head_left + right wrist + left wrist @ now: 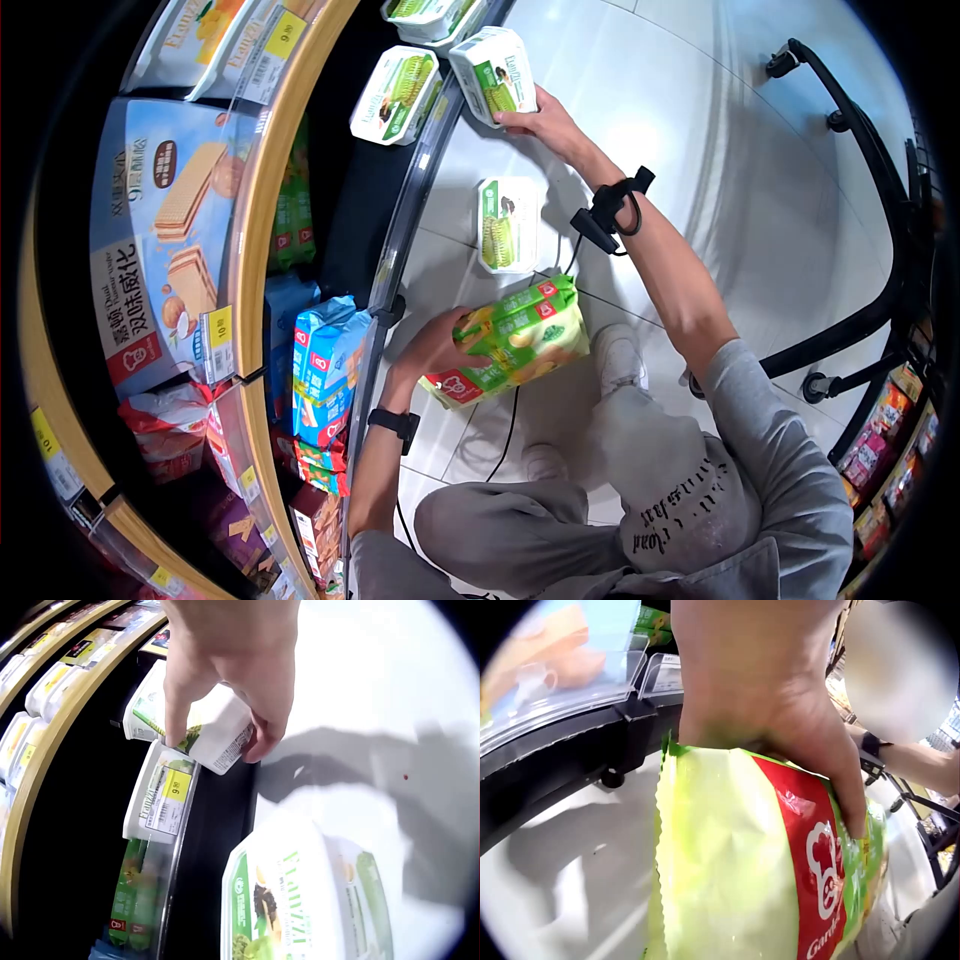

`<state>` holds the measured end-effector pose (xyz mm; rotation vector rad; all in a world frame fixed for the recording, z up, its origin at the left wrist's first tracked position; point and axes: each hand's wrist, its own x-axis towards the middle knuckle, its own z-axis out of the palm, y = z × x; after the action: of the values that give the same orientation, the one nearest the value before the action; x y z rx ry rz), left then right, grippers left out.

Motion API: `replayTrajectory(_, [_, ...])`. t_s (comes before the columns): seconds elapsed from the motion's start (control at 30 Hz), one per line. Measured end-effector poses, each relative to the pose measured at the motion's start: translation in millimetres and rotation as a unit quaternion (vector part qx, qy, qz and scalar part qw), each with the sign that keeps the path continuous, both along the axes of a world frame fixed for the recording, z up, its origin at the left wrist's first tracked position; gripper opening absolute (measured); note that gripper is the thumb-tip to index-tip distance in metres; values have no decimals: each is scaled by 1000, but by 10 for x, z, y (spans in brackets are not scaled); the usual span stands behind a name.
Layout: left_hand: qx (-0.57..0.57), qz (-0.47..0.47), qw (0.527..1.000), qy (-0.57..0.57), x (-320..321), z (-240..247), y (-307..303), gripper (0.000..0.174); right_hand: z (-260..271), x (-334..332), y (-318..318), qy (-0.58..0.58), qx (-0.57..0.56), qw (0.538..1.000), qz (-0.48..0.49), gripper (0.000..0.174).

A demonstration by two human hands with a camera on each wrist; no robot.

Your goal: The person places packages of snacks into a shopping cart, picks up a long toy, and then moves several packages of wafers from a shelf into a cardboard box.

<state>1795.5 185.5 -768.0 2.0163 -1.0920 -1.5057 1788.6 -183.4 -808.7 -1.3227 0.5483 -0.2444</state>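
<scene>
My right hand (555,130) grips a white Franzzi biscuit box (497,85) with green print, tilted at the edge of the low shelf. In the right wrist view, thumb and fingers reach down over both sides of that box (221,727). On the shelf, beside the held box, sits a matching biscuit box (395,95); more show at the top of the head view. A further Franzzi box (508,225) lies between my hands, against the pale floor. My left hand (440,345) holds a green Garden biscuit packet (520,345) from above, its fingertips partly hidden.
Left of me are curved wooden-edged shelves (262,180) with a blue wafer box (165,240). Blue packets (328,370) sit in the lower shelf behind a clear front rail. A black wheeled frame (885,270) stands at right, near another stocked shelf.
</scene>
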Motion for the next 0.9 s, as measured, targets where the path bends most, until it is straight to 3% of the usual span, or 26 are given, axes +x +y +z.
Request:
replayTrajectory(0.13, [-67,-14,997,-26,122,-107,19,75,-66,25,-18,-11,70,997,-12,62])
replayTrajectory(0.2, [-25,-3,997,-71,192,72,-70,62,-129,2,-23,-113,213,970,-23,53])
replayTrajectory(0.37, [-38,18,997,-59,237,744,-568,38,-101,-129,30,-94,216,972,12,45])
replayTrajectory(0.43, [-152,148,977,9,252,788,-722,40,28,-316,60,-151,226,962,33,45])
replayTrajectory(0.5, [-189,100,973,-91,165,877,-880,50,125,-637,33,-124,208,970,33,44])
replayTrajectory(0.57, [-178,-16,967,-179,-76,819,-951,82,124,-926,49,-119,230,966,-3,40])
replayTrajectory(0.63, [-124,-50,963,-235,-474,603,-1008,102,25,-1129,78,-125,236,964,-10,40])
replayTrajectory(0.67, [-126,-58,963,-231,-625,526,-1015,102,-1,-1191,81,-144,239,960,-10,40])
replayTrajectory(0.73, [-98,-185,926,-316,-887,423,-962,115,31,-1278,99,-129,218,967,-26,40])
replayTrajectory(0.77, [-100,-191,926,-310,-980,413,-925,115,4,-1326,116,-111,200,973,-32,40])
replayTrajectory(0.83, [-82,-306,877,-361,-1131,376,-854,109,-46,-1378,93,-120,205,971,-38,40])
replayTrajectory(0.87, [-160,-254,830,-471,-1221,34,-703,95,-74,-1394,77,-112,205,971,-44,41])
replayTrajectory(0.9, [-159,-255,830,-469,-1189,20,-667,95,-103,-1397,69,-106,206,972,-49,41])
